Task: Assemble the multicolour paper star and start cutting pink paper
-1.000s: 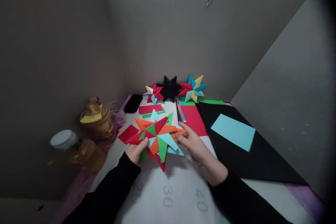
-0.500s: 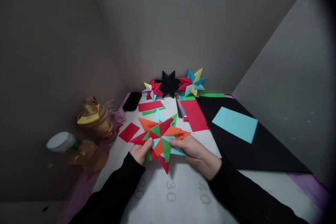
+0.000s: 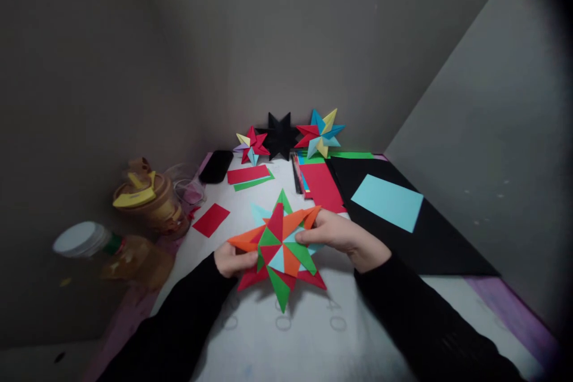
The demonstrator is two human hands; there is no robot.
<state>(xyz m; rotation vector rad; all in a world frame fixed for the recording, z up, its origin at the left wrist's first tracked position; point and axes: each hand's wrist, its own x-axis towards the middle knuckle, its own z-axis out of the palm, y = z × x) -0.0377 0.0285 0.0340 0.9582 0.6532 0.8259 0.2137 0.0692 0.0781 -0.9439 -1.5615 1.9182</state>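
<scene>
Between my two hands is a folded paper star in red, green, orange and light blue, its face tilted up toward me above the white table sheet. My left hand pinches its left side, thumb on the front near an orange point. On the right, my right hand grips it with the thumb pressed on a light blue fold and an orange point poking up behind the fingers. The fingers behind the star are mostly hidden.
Against the back wall lean a small red star, a black star and a multicoloured star. Red paper and a black sheet with light blue paper lie right. Left are a phone, cup and bottle.
The star has been turned in my hands, so different coloured points now face up and to the sides. Both hands have shifted their hold on it. The whole view has moved slightly.
</scene>
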